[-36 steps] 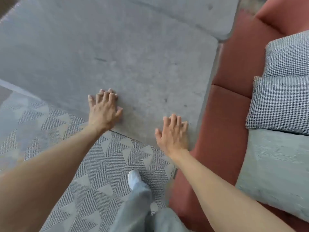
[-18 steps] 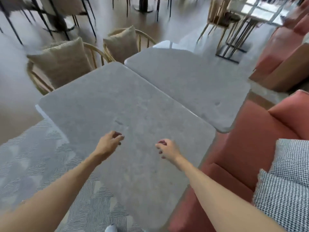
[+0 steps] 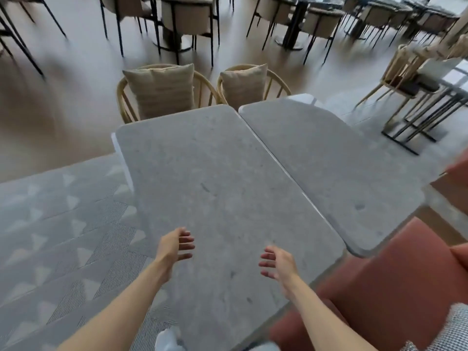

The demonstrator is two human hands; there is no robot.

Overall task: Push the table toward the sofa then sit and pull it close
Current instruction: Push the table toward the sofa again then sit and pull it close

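A grey stone-topped table (image 3: 215,178) fills the middle of the view, its right near corner up against the terracotta sofa (image 3: 395,282) at the lower right. My left hand (image 3: 176,245) hovers above the table's near part, fingers apart and curled, holding nothing. Beside it my right hand (image 3: 277,263) hangs the same way, palm turned inward, empty. Both hands are lifted off the tabletop.
A second grey table (image 3: 329,158) butts against the first on its right side. Two wicker chairs with beige cushions (image 3: 162,89) (image 3: 244,83) stand at the far ends. A patterned grey rug (image 3: 63,236) lies left. A checked cushion (image 3: 453,328) sits on the sofa. More chairs stand behind.
My hands lay flat on the table's near edge a second ago; they have lifted off and hover with curled fingers. The view has risen from the floor to the whole room.
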